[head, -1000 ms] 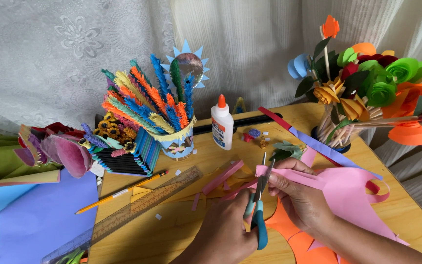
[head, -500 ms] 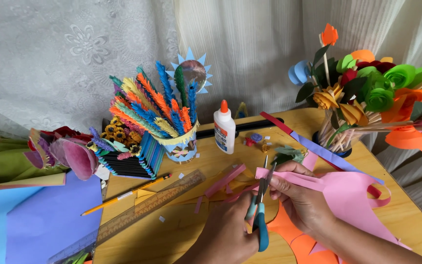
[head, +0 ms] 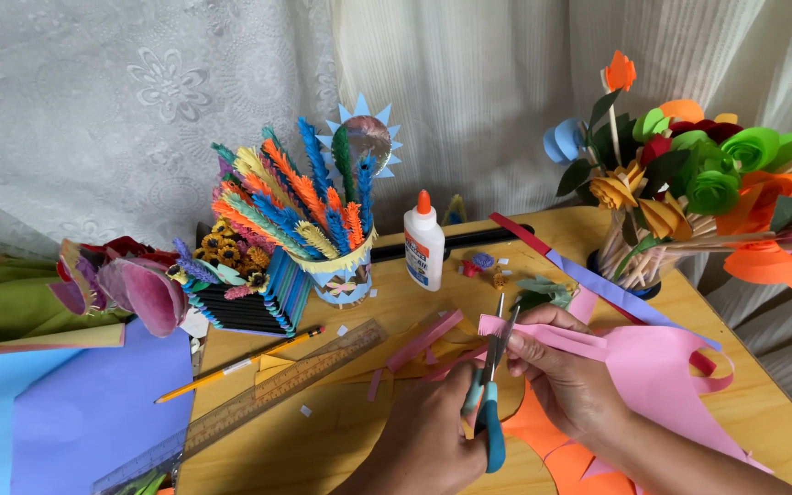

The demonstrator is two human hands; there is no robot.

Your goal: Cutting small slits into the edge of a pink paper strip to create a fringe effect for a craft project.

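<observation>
My left hand [head: 428,440] grips a pair of scissors [head: 490,403] with blue-green handles, blades pointing away from me and apart around the edge of a pink paper sheet [head: 662,376]. My right hand [head: 568,380] pinches that sheet just right of the blades, holding a narrow partly cut strip [head: 543,335] at its top edge. Several loose pink strips [head: 425,339] lie on the wooden table [head: 341,431] to the left of the scissors. Orange paper [head: 543,440] lies under my hands.
A white glue bottle [head: 423,247] with an orange cap stands mid-table. A cup of colourful paper fronds [head: 323,229] and a stick box [head: 249,307] stand at left. A wooden ruler [head: 277,390], a pencil [head: 236,365], blue paper [head: 93,412] and a paper-flower bouquet [head: 698,192] surround them.
The camera view has tilted slightly. Both hands stay on the pink sheet, with the scissors at nearly the same spot on its edge.
</observation>
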